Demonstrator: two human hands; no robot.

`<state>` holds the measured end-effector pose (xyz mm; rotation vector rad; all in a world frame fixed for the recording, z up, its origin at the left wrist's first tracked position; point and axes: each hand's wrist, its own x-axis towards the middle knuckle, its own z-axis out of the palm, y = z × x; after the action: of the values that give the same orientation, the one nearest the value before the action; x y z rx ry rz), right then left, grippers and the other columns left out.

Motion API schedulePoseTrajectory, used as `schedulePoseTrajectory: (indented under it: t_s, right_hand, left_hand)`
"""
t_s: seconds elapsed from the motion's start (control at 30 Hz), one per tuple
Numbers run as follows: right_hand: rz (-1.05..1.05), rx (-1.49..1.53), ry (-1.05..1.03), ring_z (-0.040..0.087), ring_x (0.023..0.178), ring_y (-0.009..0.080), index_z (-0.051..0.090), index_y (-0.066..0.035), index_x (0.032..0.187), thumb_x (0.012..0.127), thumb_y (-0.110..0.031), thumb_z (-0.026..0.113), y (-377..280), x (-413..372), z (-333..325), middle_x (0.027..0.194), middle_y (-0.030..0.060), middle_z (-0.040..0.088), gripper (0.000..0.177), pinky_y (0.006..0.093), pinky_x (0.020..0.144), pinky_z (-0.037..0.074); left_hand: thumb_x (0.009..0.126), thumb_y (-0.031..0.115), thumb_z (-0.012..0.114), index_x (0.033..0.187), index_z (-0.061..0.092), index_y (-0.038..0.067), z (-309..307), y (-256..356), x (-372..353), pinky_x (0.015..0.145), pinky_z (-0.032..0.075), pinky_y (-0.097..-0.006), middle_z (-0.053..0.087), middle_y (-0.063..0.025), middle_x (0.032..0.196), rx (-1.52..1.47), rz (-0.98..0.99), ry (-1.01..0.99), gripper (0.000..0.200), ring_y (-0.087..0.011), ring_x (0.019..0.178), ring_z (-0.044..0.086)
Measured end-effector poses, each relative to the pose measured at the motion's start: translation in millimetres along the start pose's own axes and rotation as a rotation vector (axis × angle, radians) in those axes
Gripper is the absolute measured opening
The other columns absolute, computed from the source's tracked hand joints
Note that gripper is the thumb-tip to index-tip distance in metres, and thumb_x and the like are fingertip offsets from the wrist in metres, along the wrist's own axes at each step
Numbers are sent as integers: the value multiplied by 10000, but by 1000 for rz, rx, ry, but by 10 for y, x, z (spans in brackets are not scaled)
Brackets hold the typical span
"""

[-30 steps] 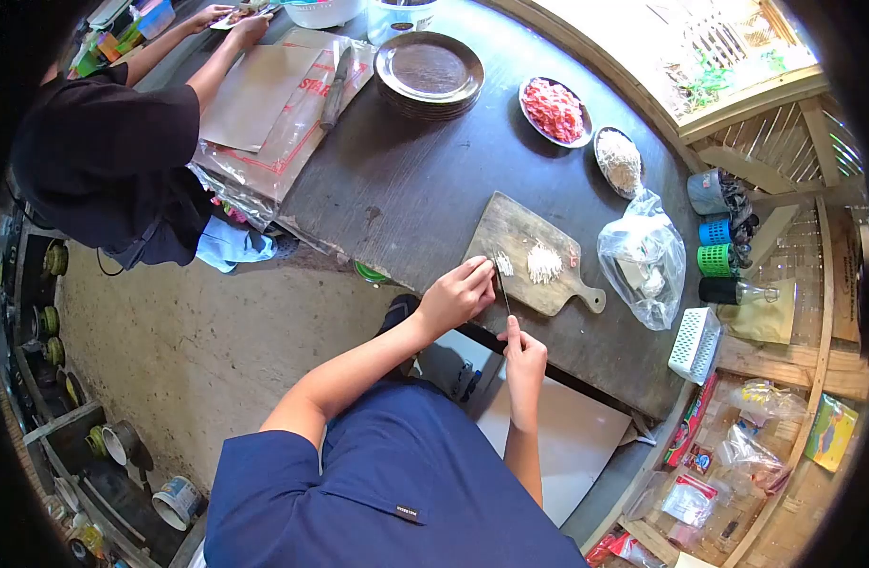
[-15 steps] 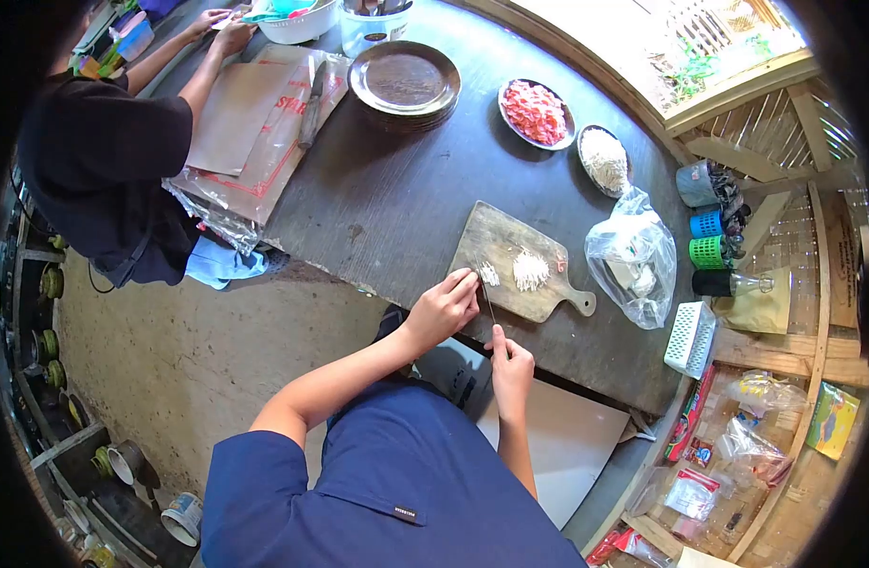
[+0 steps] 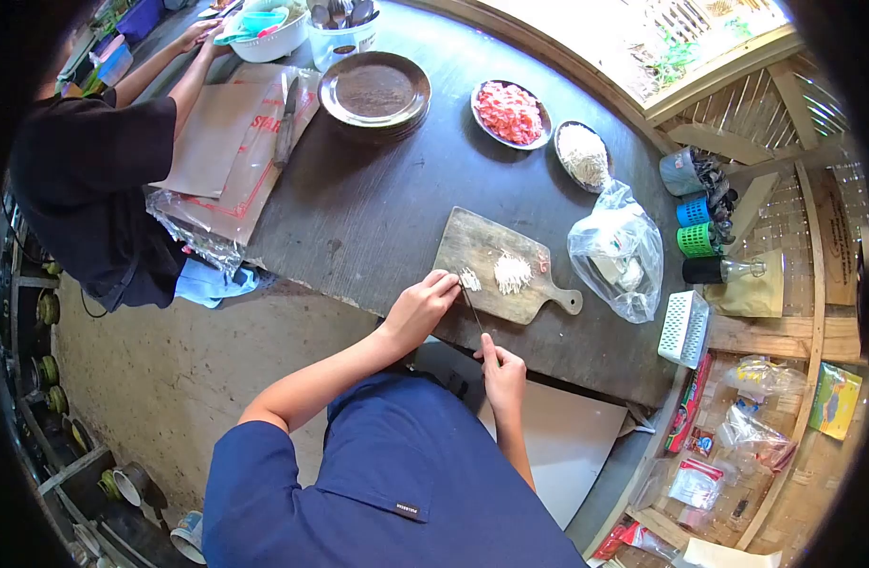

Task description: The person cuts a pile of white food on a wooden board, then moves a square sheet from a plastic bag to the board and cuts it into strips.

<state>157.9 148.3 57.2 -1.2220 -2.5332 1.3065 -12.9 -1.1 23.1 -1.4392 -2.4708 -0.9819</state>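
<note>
My right hand (image 3: 503,372) is closed around the handle of a knife (image 3: 473,312), whose thin blade points up towards the near left edge of a wooden cutting board (image 3: 467,237). Beside the blade tip, the bent fingers of my left hand (image 3: 422,308) press together at the board's edge; whatever they pinch is hidden. Small white cut strips (image 3: 469,279) lie just right of those fingertips. A larger heap of white chopped pieces (image 3: 513,273) sits mid-board, with a few reddish bits near the handle side.
Behind the board stand a bowl of chopped red food (image 3: 508,114) and a bowl of white pieces (image 3: 583,154). A clear plastic bag (image 3: 616,254) lies right, stacked dark plates (image 3: 375,90) left. Another knife (image 3: 286,123) rests on plastic packaging near another person (image 3: 93,180).
The view has shifted slightly, moving the table contents left in the picture. My right hand and the knife have drawn back a little from the board. My left hand stays at its edge.
</note>
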Motion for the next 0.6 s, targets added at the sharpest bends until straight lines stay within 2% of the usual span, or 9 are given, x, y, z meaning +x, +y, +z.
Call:
schedulePoseTrajectory:
  t_s: [0.2, 0.27, 0.37, 0.4, 0.43, 0.47, 0.5, 0.57, 0.6]
  right_hand:
    - [55, -79, -90, 511, 570, 89, 782, 21, 841, 1044, -518, 697, -181, 85, -241, 565, -1, 522, 582, 314, 563, 406]
    - [73, -234, -134, 705, 711, 334, 833, -77, 915, 1010, -655, 638, -254, 158, -306, 726, 180, 708, 617, 429, 733, 540]
    - [4, -113, -108, 698, 704, 340, 831, -74, 924, 1022, -624, 637, -173, 282, -43, 742, 189, 712, 591, 427, 720, 533]
    - [-56, 10, -50, 491, 581, 87, 788, 12, 865, 1045, -495, 701, -116, 328, 90, 579, 13, 520, 545, 316, 568, 399]
    - [-57, 7, -49, 491, 581, 87, 788, 12, 865, 1045, -495, 701, -140, 313, 79, 579, 13, 520, 545, 316, 568, 399]
    - [-39, 39, -45, 483, 581, 83, 791, 10, 870, 1048, -494, 699, -179, 304, 73, 579, 9, 516, 542, 317, 566, 395]
    - [-22, 71, -46, 475, 581, 80, 794, 8, 875, 1051, -492, 696, -230, 288, 69, 578, 6, 512, 539, 317, 563, 390]
    - [-1, 1, -39, 499, 588, 88, 799, -5, 875, 1043, -526, 695, -315, 181, -60, 583, 10, 527, 557, 319, 577, 409]
    - [56, -74, -53, 597, 635, 169, 821, -47, 898, 1025, -585, 680, -325, 141, -131, 629, 63, 606, 570, 362, 643, 470]
  left_hand:
    - [882, 62, 663, 1173, 720, -40, 47, 64, -22, 994, 586, -365, 674, -113, 1254, -11, -43, 6, 314, -278, 1229, 647]
    - [885, 56, 667, 1169, 724, -38, 69, 85, -34, 993, 586, -366, 676, -112, 1253, -12, -68, 30, 304, -279, 1230, 647]
    - [884, 41, 678, 1154, 732, -32, 125, 155, -32, 978, 592, -370, 684, -108, 1230, -20, -103, 70, 284, -285, 1221, 652]
    - [883, 37, 683, 1148, 736, -29, 127, 172, -30, 971, 595, -374, 687, -106, 1221, -23, -126, 82, 277, -287, 1213, 655]
    - [883, 33, 687, 1142, 739, -25, 119, 163, -29, 964, 599, -378, 689, -104, 1213, -20, -152, 99, 270, -290, 1205, 659]
    - [847, 49, 652, 1216, 715, -66, 127, 130, -49, 998, 593, -340, 668, -120, 1273, -12, -130, 52, 391, -288, 1287, 620]
    - [847, 49, 652, 1216, 715, -66, 123, 103, -44, 998, 593, -340, 668, -120, 1273, -3, -137, 58, 391, -288, 1287, 620]
    - [901, 45, 690, 1144, 738, -26, 107, 118, -39, 945, 606, -378, 693, -101, 1205, -13, -123, 86, 257, -285, 1201, 663]
    - [899, 42, 693, 1143, 739, -23, 100, 134, -32, 942, 609, -373, 693, -95, 1204, -7, -132, 89, 257, -279, 1204, 664]
